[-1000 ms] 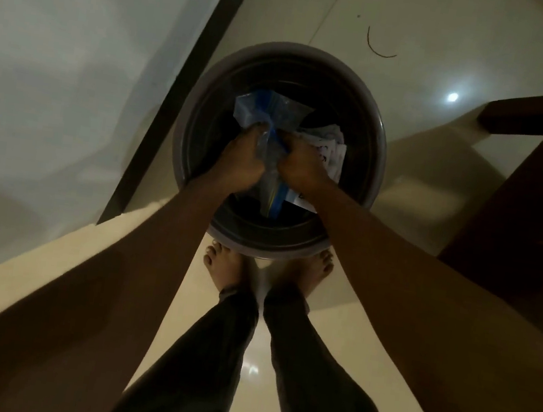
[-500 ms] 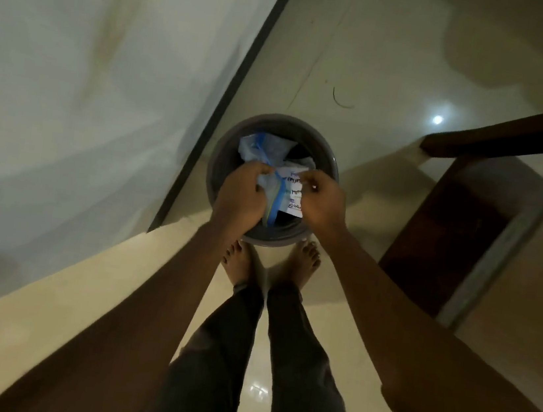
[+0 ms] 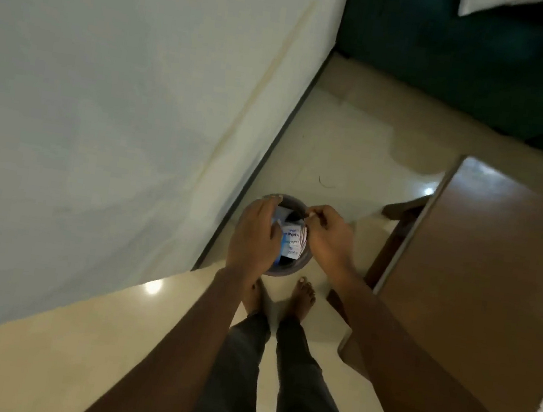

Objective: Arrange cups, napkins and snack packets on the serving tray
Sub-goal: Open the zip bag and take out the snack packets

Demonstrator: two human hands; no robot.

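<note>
I stand over a round grey bin (image 3: 284, 271) on the floor, both hands above its mouth. Between my hands is a small bunch of white and blue snack packets (image 3: 290, 243) with printed writing. My left hand (image 3: 254, 234) holds the bunch from the left, thumb against it and fingers reaching over the bin's far rim. On the right side, my right hand (image 3: 324, 237) has curled fingers that pinch the bunch's upper right edge. My left hand hides part of the packets. No tray, cups or napkins are in view.
A pale wall (image 3: 104, 97) with a dark skirting line runs close on the left. A brown wooden table (image 3: 483, 268) stands at the right, its leg near the bin. My bare feet are just behind the bin on the glossy tiled floor (image 3: 341, 139).
My head and both hands have risen away from the bin, which now looks much smaller. The packets have come up with my hands, and the table top has come into view.
</note>
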